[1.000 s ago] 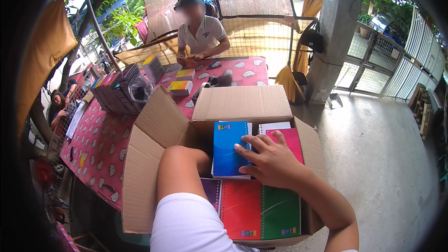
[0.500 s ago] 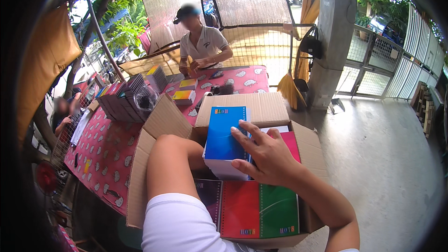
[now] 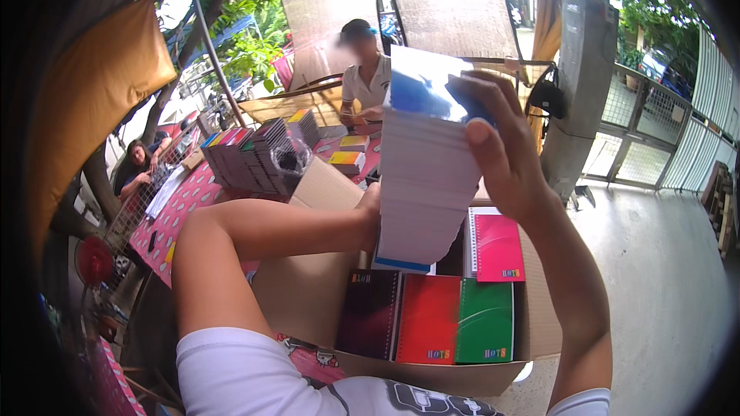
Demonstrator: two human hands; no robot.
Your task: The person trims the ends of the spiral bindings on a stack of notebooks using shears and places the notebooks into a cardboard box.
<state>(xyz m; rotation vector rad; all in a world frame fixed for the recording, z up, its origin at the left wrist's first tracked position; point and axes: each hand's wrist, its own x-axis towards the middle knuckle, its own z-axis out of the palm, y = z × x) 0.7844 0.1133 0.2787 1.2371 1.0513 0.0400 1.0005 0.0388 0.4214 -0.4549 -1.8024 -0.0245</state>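
A tall stack of blue-covered notebooks (image 3: 428,185) is up in front of me, above the open cardboard box (image 3: 455,374), its white page edges toward me. My left hand (image 3: 371,214) grips the stack's left side, its fingers mostly hidden behind it. At the top right, my right hand (image 3: 505,142) steadies the stack, thumb on the near edge and fingers bent over the cover. Inside the box lie spiral notebooks with a dark purple cover (image 3: 368,316), a red cover (image 3: 435,316), a green cover (image 3: 487,320) and a pink cover (image 3: 499,246).
Beyond the box flap (image 3: 297,300) is a table with a pink patterned cloth (image 3: 189,204). Rows of notebooks (image 3: 247,162) and small yellow-topped piles (image 3: 347,160) stand on it. A co-worker (image 3: 366,81) is across the table, another person (image 3: 142,173) at far left. A pillar (image 3: 578,92) rises at right.
The blue notebook stack has come up out of the box, held between both hands. My left arm has swung out of the box to the stack's left side, and my right hand has risen.
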